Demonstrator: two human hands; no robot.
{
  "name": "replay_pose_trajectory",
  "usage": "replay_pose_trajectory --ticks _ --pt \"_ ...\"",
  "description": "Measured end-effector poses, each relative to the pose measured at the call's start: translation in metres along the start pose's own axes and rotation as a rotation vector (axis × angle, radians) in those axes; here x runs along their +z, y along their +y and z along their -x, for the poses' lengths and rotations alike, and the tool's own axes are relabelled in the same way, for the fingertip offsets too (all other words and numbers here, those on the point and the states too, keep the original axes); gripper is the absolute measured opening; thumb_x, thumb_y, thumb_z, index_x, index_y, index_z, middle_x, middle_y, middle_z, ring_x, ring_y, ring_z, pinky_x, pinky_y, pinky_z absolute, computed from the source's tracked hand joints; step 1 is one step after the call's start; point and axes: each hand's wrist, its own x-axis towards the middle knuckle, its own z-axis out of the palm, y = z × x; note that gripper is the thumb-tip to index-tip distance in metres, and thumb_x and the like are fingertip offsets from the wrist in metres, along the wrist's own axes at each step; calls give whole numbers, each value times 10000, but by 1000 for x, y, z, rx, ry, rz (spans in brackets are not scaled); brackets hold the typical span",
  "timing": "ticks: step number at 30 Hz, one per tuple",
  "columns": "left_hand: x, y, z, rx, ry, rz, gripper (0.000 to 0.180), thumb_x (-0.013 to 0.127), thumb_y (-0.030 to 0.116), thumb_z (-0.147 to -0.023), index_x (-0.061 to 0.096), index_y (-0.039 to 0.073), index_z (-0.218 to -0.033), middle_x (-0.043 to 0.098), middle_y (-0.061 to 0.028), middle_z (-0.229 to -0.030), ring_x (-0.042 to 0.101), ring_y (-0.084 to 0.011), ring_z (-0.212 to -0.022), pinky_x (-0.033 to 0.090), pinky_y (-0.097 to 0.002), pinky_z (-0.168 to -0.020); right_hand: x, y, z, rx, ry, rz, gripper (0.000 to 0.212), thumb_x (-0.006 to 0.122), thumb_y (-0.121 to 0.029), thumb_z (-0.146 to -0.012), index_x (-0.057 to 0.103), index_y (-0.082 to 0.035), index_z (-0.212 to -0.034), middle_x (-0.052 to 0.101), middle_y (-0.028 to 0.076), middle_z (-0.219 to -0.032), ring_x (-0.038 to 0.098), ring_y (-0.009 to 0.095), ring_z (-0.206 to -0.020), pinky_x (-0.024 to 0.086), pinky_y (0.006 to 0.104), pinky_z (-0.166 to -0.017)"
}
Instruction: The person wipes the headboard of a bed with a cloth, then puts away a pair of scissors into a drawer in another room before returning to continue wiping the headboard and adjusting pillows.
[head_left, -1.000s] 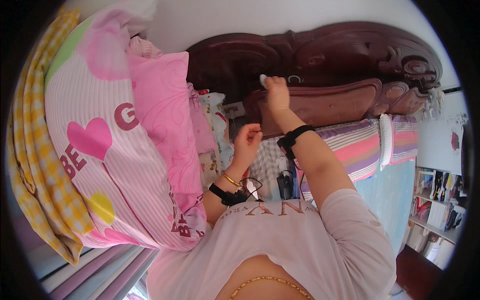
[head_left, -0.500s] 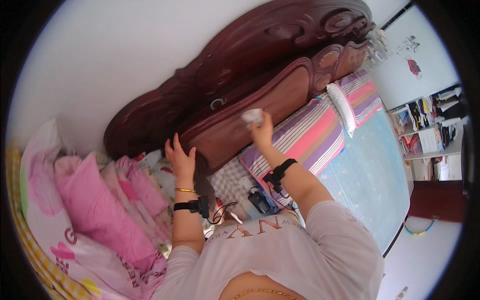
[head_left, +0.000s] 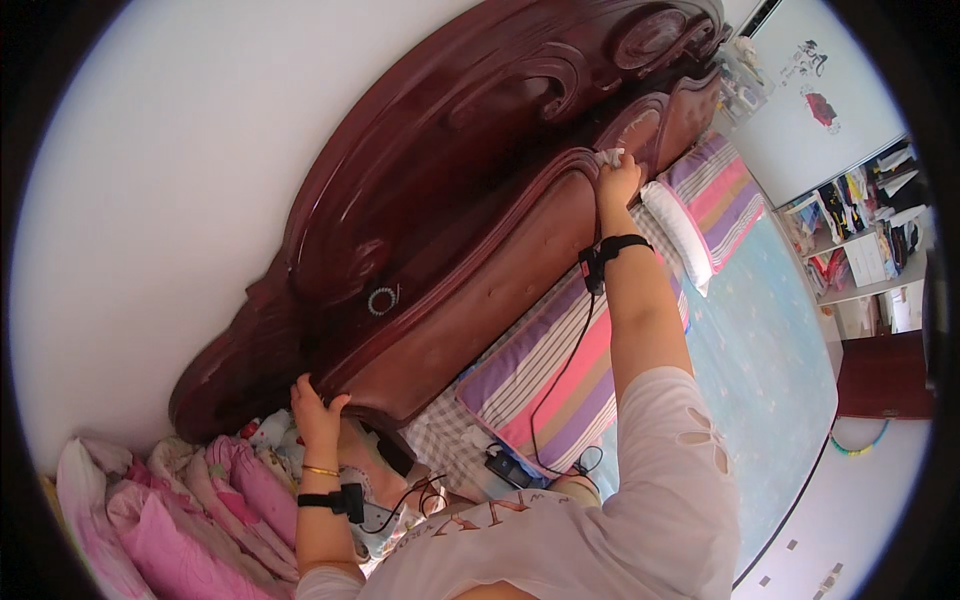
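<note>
A dark red-brown carved wooden headboard (head_left: 440, 200) with a padded lower panel runs diagonally behind the bed. My right hand (head_left: 619, 182) is closed on a crumpled whitish cloth (head_left: 609, 157), pressing it to the curved top edge of the padded panel. Most of the cloth is hidden by my fingers. At the headboard's lower left end, my left hand (head_left: 318, 415) rests against the wood, thumb apart from the fingers and nothing held. A beaded ring, like a bracelet (head_left: 382, 301), lies on the headboard between my hands.
Striped pillows (head_left: 560, 375) and a white-edged cushion (head_left: 680, 235) lie on the light blue bed (head_left: 740, 370). Pink bedding (head_left: 170, 520) is heaped at the lower left. A black device (head_left: 510, 466) with a cable sits near my body. Open shelves (head_left: 870, 250) hold folded items at right.
My right hand has moved right and away from me with the cloth, now touching the panel's top edge. My left hand has shifted left and lower in view. The view has moved too.
</note>
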Motion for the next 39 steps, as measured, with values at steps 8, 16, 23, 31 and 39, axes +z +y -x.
replay_pose_trajectory --ticks 8,16,23,31,39 --pt "1 8 -6 -28 4 -48 708 795 215 -589 433 2 -1159 493 -230 -1069 476 -426 -967 402 -445 -843 27 5 42 -179 -117 13 175 557 5 -635 586 -33 -804 549 136 -781 510 365 -782 444 401 -686" --pt "-4 15 -10 -40 -15 -65 698 784 233 -602 439 5 -1163 500 -210 -1068 488 -406 -968 416 -431 -828 -21 -59 104 -551 -282 126 154 566 17 -638 583 -34 -782 513 133 -831 493 332 -824 451 406 -684" --pt "-2 7 -3 -47 -14 -53 699 788 217 -608 433 27 -1181 505 -189 -1083 487 -385 -1000 428 -423 -834 -52 -94 197 -530 -438 84 147 579 5 -631 602 -31 -771 517 137 -830 501 330 -836 465 393 -703" --pt "-6 -2 0 4 -15 121 778 773 138 -644 362 27 -1295 461 -227 -1191 457 -399 -1085 403 -438 -906 -91 -163 303 -373 -599 -63 98 598 -24 -666 602 -32 -764 527 165 -833 523 359 -767 457 414 -666" --pt "5 -11 55 -155 394 600 690 459 -110 -689 278 22 -1342 328 -233 -1311 371 -377 -1203 350 -387 -992 -133 -239 408 -162 -672 -441 136 602 20 -662 561 -23 -784 459 140 -853 490 328 -724 437 361 -639"
